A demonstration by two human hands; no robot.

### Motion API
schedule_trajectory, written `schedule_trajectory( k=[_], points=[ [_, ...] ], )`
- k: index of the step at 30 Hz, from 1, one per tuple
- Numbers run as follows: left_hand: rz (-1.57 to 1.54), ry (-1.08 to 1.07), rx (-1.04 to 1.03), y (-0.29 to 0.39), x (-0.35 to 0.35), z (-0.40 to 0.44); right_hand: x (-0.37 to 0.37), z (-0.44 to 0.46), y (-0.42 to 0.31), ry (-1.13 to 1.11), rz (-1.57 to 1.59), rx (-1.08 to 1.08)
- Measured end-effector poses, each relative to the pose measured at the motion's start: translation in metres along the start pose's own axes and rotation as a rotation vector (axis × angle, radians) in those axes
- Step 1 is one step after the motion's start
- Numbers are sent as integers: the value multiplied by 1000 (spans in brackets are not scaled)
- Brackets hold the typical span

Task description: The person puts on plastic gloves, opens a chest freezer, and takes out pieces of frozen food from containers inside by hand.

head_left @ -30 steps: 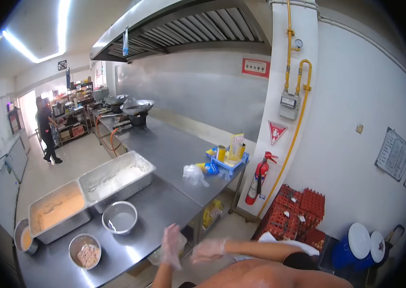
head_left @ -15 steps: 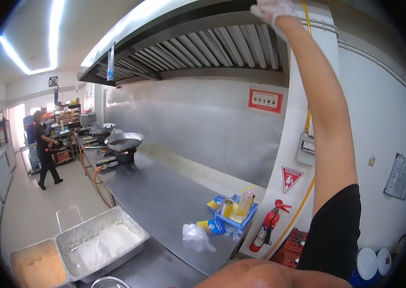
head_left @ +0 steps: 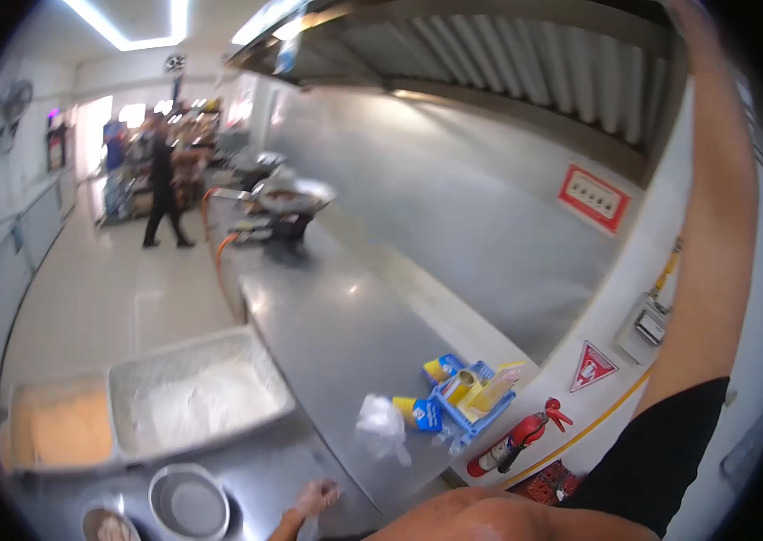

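My left hand, in a clear glove, is low in the view above the steel table. Its small, blurred fingers look loosely apart, with nothing visible in them. A round metal pan is to its left, and beside that a smaller bowl has pale pieces inside. My right arm stretches up along the right side past the exhaust hood. Its hand lies beyond the top edge, so its fingers and anything it holds are hidden.
A tray of white powder and a tray of orange powder stand at left. A plastic bag and blue basket are on the steel counter. Woks sit farther back. A fire extinguisher and a walking person are also visible.
The view has tilted down and turned left, so the room shifts right. My gloved right hand has left the top edge, and my left hand has come into view with the round pan and bowl.
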State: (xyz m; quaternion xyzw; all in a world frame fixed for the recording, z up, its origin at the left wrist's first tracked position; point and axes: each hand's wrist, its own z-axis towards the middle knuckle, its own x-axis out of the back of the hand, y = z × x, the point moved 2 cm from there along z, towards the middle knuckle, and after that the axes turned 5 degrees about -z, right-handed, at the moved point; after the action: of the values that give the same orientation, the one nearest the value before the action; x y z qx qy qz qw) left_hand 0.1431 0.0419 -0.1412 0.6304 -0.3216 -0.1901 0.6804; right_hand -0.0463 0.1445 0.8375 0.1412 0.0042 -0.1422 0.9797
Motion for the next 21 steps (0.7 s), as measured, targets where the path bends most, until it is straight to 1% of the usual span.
schedule_trajectory(
  k=[2,3,4,5,6,7,8,9,10,11,12,13,14,15,16,17,18,19,21],
  points=[
    [-9,-8,189,8,-8,-4,-31,7,-12,54,304,-94],
    [12,38,178,47,-3,-20,-45,-5,-15,158,432,-143],
    [40,82,161,82,2,-35,-60,-33,-27,272,562,-146],
    [37,97,166,82,-2,-47,-75,-63,-46,379,709,-127],
    [32,112,171,73,-8,-59,-88,-103,-69,457,906,-60],
    [45,135,157,61,-11,-71,-97,-154,-97,485,1131,46],
    [59,149,143,45,-17,-87,-102,-216,-129,440,1374,184],
    [68,159,129,37,-28,-106,-103,-292,-165,291,1607,362],
    [74,171,188,47,-32,-127,-94,-378,-202,65,1805,582],
    [93,183,244,61,-27,-149,-79,-473,-236,-206,1940,824],
    [107,186,309,66,-32,-175,-57,-575,-260,-473,1970,1138],
    [130,241,314,60,-38,-197,-33,-672,-263,-669,1938,1486],
    [128,267,325,41,-47,-218,-8,-761,-248,-827,1889,1850],
    [124,287,340,16,-65,-243,16,-832,-222,-921,1831,2190],
    [137,311,350,2,-65,-264,38,-864,-179,-1325,1792,2387],
    [141,291,413,16,-67,-282,67,-867,-140,-953,1635,2604],
    [132,267,476,32,-77,-299,88,-885,-121,-1061,1616,2616],
    [122,195,529,20,-84,-317,102,-902,-101,-1177,1577,2631],
    [142,232,488,-12,-102,-356,131,-933,-84,-972,1608,2681]
  ],
)
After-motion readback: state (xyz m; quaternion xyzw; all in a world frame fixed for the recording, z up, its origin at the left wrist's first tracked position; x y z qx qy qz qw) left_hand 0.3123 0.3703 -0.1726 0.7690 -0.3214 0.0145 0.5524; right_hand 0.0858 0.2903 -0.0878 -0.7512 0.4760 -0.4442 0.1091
